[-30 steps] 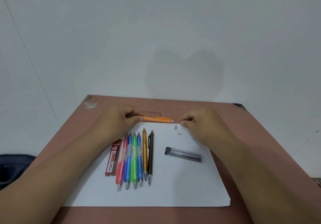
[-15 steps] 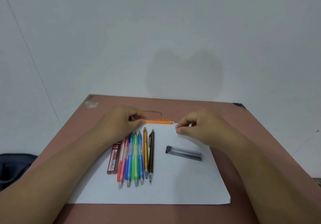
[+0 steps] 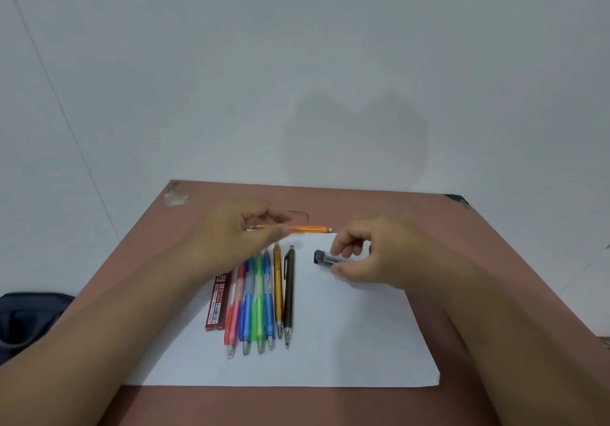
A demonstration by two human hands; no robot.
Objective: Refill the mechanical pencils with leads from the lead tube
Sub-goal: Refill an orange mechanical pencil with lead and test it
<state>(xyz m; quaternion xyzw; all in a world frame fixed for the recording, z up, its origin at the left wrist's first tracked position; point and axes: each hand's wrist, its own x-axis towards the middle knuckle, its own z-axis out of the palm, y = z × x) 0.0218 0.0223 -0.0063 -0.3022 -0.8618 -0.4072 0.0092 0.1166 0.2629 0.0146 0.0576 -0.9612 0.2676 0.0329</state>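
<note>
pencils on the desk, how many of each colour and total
orange: 1
pink/red: 1
blue: 2
green: 1
amber: 1
dark brown: 1
total: 7

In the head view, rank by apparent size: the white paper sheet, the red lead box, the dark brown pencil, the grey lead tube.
1. White paper sheet
2. Dark brown mechanical pencil
3. Red flat lead box
4. Grey lead tube, though the right hand covers most of it, so its rank is unsure.
</note>
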